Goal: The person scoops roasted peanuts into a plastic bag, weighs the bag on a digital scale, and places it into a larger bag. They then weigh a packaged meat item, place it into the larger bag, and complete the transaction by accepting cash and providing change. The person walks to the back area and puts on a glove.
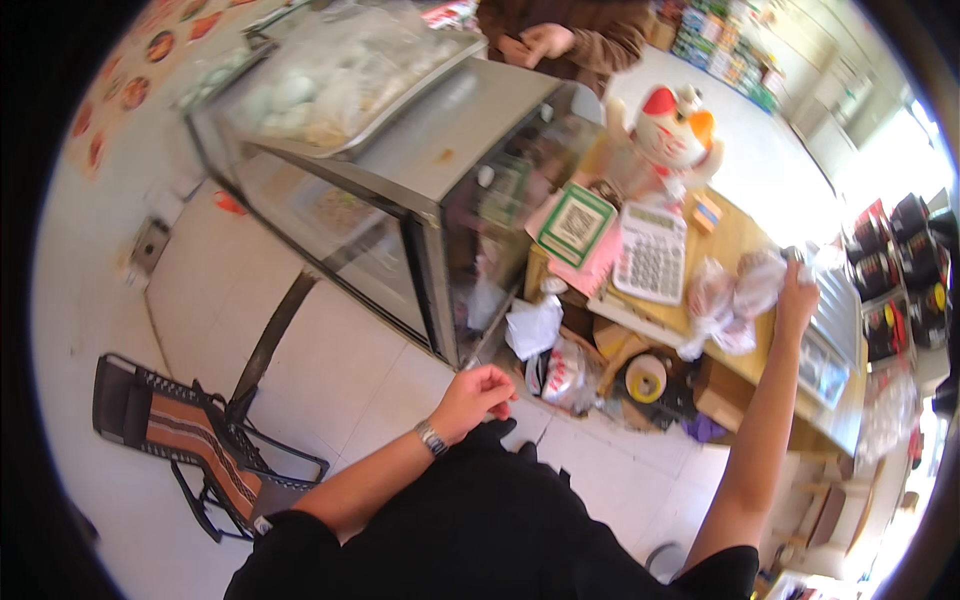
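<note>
My right hand reaches over the wooden counter at the right, at the edge of a tied plastic bag of reddish food; what its fingers grip is partly hidden. Another such bag lies just left of it. My left hand, a metal watch on its wrist, hangs in front of my body with curled fingers and nothing visible in it. On the counter lie a white calculator and a green-framed code card over pink paper. A lucky cat figurine stands behind them.
A glass display case with a tray of bagged white items on top stands ahead. Behind it is a person in a brown garment. A folding lounge chair stands at the left. Tape rolls and boxes sit beneath the counter.
</note>
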### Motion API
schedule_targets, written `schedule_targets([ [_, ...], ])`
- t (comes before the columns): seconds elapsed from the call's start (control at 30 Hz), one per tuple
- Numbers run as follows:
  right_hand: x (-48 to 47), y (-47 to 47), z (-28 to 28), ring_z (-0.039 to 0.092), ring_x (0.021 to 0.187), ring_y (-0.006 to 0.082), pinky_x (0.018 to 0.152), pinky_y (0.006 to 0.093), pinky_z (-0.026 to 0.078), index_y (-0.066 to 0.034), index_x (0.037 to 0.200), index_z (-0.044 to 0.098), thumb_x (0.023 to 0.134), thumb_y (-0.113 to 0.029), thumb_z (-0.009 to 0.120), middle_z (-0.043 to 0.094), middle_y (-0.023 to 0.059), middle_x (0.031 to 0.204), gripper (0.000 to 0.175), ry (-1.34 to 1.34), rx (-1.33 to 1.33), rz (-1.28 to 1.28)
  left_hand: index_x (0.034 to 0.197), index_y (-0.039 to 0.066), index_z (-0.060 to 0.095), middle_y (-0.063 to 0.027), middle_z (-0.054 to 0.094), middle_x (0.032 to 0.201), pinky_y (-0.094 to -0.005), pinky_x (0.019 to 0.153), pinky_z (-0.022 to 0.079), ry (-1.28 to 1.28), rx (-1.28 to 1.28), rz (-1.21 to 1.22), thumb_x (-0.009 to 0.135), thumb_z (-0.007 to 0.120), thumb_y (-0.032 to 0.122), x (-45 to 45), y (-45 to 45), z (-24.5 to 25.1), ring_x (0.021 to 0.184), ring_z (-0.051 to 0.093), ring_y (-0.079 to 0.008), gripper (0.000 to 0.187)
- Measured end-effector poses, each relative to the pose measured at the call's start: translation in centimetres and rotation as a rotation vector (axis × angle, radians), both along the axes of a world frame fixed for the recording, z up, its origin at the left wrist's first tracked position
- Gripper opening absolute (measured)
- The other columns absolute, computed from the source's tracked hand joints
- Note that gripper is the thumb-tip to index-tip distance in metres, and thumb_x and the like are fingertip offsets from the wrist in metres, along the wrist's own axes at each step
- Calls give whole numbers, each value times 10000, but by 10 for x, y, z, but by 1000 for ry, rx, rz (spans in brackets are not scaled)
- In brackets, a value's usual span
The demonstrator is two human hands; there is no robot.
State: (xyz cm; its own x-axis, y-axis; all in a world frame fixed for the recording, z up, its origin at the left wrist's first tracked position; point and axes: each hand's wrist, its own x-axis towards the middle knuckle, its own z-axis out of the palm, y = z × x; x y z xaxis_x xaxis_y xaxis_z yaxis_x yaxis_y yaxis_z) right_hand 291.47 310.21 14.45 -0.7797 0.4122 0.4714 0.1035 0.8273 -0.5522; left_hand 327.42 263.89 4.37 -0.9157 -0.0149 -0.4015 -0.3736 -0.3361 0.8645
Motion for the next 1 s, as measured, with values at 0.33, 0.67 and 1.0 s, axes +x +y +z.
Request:
schedule_targets([
  [0.33,105,-73,-35,644,994,313,873,406,528,52,1162,653,966,-78,654,663,177,1052,235,497,74,436,1097,43,654,-67,716,929,-327,684,591,2,199,524,1008,655,201,28,-36,-5,714,687,-159,181],
  [0.67,327,-276,-127,693,776,231,695,317,561,23,958,671,905,62,649,683,145,921,70,-430,-282,1141,1032,0,680,-81,716,844,-361,673,565,-89,1013,433,1002,602,209,-11,-113,-64,703,670,-219,225],
  [1.0,347,-420,-94,739,773,231,698,318,589,24,986,682,936,48,639,703,144,896,69,-611,-222,921,883,23,635,-48,638,752,-306,656,511,-325,1462,433,940,601,120,-31,-147,-58,665,583,-179,117],
])
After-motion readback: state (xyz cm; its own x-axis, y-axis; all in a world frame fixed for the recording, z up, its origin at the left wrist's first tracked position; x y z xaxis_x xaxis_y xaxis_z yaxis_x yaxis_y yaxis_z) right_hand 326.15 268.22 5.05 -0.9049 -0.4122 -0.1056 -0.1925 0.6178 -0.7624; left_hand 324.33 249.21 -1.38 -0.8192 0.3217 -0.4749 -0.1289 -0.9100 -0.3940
